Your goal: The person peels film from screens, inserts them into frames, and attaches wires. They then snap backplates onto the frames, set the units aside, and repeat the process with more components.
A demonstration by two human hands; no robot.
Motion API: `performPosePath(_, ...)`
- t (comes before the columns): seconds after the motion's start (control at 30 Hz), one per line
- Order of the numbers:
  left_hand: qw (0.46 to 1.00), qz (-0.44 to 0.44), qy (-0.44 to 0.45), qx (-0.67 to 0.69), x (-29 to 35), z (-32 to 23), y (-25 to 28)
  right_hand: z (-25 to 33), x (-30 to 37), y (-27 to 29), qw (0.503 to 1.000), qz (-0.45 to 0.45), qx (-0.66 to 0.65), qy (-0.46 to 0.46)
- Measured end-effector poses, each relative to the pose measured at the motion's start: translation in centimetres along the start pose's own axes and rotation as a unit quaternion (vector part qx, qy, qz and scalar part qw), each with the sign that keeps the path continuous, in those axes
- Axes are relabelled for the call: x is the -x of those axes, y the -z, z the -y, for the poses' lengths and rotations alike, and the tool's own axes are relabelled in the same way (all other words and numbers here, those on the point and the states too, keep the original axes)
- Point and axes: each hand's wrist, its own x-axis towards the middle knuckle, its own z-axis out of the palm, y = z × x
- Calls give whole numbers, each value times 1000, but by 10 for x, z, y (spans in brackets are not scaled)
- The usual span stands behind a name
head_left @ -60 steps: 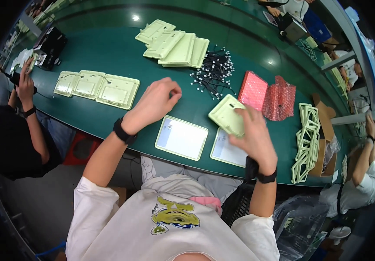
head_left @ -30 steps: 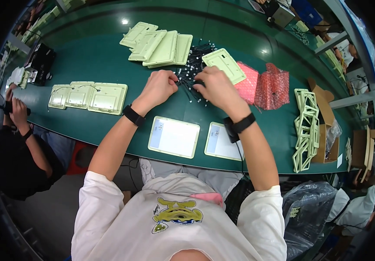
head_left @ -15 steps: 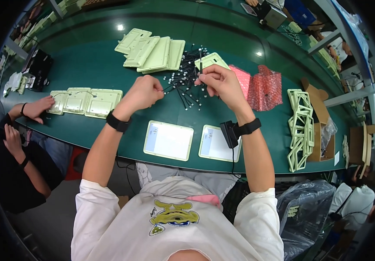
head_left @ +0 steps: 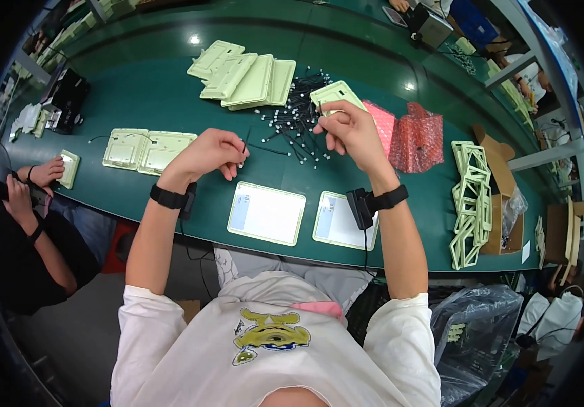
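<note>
Over the table to the left of the cable pile, my left hand (head_left: 216, 153) is closed, its fingertips pinching a short black cable (head_left: 246, 141). My right hand (head_left: 353, 134) is held above the pile's right edge, thumb and forefinger pressed together on another thin black cable (head_left: 320, 108), mostly hidden by the fingers. Between the hands lies the heap of black cables (head_left: 297, 117) with small white connectors. Nearer to me, two pale green framed panels with white faces lie side by side, a left panel (head_left: 267, 214) and a right panel (head_left: 336, 218), partly covered by my right wrist device.
Pale green casings (head_left: 251, 80) are stacked beyond the pile, and two more casings (head_left: 168, 153) lie left. Red bubble wrap (head_left: 417, 139), green open frames (head_left: 470, 203) and a cardboard box (head_left: 502, 227) stand right. A co-worker's hand (head_left: 46, 171) touches a small casing at far left.
My left hand has drawn back from the pile, down and left, with a cable in its fingers. My right hand has barely moved. The co-worker has pulled one casing away from the row.
</note>
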Motion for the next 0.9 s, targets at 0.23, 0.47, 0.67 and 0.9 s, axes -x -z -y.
performPosePath(0.23,995,-33,-89,5,4,-15,-10,29,31,-1,975,45,-215,-22)
performPosePath(0.47,973,58,-105,196,29,-16,-37,20,82,4,976,10,-209,-61)
performPosePath(0.67,970,79,-94,209,43,-23,-53,11,117,2,973,-6,-223,-65)
performPosePath(0.9,967,70,-77,233,49,-7,-67,14,134,-9,974,-54,-188,-115)
